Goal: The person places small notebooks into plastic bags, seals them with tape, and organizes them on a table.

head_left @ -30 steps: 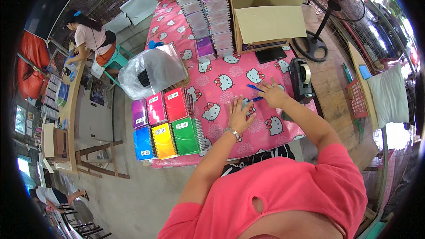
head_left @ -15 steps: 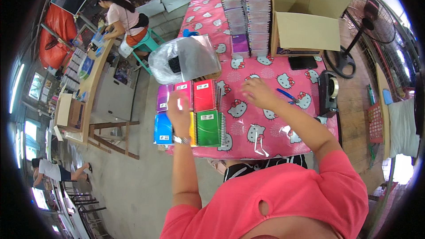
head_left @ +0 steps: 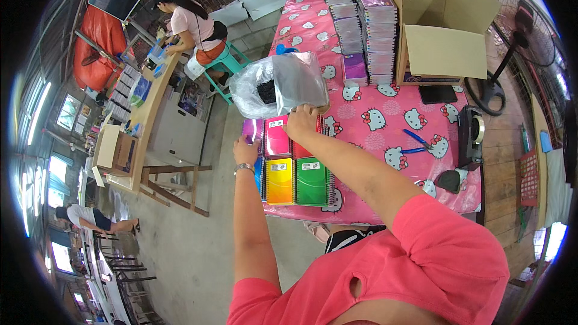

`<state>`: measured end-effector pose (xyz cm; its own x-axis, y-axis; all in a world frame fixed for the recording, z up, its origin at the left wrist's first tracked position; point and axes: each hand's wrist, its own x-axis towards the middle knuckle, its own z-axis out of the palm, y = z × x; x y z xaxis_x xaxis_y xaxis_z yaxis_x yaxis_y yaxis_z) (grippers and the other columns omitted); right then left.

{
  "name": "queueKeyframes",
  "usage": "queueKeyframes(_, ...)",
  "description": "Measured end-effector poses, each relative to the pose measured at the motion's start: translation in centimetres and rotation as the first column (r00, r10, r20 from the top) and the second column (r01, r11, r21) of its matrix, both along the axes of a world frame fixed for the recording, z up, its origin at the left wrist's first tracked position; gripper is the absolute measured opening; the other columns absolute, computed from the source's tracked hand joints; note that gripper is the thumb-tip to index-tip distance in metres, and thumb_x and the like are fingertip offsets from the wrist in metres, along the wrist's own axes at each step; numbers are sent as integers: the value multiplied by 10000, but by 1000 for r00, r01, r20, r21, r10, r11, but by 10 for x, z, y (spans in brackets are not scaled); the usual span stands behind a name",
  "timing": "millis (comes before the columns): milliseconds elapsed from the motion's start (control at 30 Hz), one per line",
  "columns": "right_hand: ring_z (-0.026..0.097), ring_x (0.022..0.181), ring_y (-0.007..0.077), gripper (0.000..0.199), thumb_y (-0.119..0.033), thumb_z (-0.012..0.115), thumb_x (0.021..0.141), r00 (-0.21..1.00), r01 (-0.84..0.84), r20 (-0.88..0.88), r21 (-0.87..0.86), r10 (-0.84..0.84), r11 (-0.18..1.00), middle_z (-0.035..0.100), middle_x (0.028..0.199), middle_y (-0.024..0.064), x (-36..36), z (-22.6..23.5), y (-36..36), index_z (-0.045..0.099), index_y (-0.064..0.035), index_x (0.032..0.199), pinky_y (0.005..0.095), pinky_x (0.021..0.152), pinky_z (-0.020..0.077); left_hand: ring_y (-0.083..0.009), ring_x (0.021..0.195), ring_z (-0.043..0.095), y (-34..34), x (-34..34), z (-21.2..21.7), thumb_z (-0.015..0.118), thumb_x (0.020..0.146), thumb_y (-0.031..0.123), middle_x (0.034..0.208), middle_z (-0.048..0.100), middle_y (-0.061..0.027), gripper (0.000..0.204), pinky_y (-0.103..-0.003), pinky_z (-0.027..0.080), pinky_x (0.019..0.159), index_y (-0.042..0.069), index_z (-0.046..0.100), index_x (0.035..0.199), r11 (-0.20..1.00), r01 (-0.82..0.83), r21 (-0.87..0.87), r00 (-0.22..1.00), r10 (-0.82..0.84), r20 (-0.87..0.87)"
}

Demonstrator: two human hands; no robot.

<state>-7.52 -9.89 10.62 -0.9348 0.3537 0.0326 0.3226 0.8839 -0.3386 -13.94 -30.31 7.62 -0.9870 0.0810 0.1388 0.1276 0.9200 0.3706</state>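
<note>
Squaring up spiral notebooks: my left hand (head_left: 245, 151) rested flat on the purple-covered notebook (head_left: 251, 130), right hand (head_left: 301, 121) clasped the pink-covered notebook (head_left: 278, 136)'s top edge. Next move probably needed lifting them together.

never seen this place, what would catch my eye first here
The pink cartoon-cat tablecloth first, then the bright spiral notebooks at its near edge, where the left hand and right hand rest on them. Behind them sit a clear plastic bag, and an open cardboard box far right.
</note>
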Motion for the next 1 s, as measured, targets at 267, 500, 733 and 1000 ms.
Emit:
queueKeyframes(267, 631, 893, 403, 343, -138, 723, 724, 919, -38, -339, -585, -202, 810, 653, 957, 206, 3, 7, -21, 549, -2, 987, 460, 783, 499, -383, 1199, 499, 14, 11, 9, 729, 761, 456, 1289, 530, -199, 698, -474, 418, 993, 52, 532, 1295, 988, -19, -154, 996, 33, 86)
queueKeyframes(500, 487, 1160, 384, 637, -247, 801, 702, 952, 129, -169, -538, -256, 833, 473, 1203, 240, 57, -1, 9, 473, -18, 1198, 461, 950, 443, -381, 1181, 515, -1, 14, 15, 725, 743, 432, 1270, 545, -189, 657, -478, 442, 964, 50, 560, 1252, 958, 103, -268, 995, -101, 21)
queueKeyframes(733, 467, 1188, 413, 802, -322, 815, 683, 930, 317, -4, -495, -367, 809, 484, 1238, 237, 66, 4, 21, 400, -28, 1303, 497, 975, 429, -370, 1061, 599, 37, 49, 91, 636, 783, 171, 1106, 636, -186, 231, -452, 505, 851, 62, 684, 980, 974, 15, -226, 1000, -15, 6)
queueKeyframes(1000, 481, 1183, 408, 940, -296, 825, 653, 893, 418, 105, -559, -439, 716, 481, 1249, 246, 49, 18, 6, 318, -26, 1396, 494, 990, 422, -315, 1069, 603, -36, 160, 27, 463, 773, -125, 1174, 599, -144, 321, -394, 461, 958, 23, 662, 976, 814, 149, 561, 972, -15, -236)
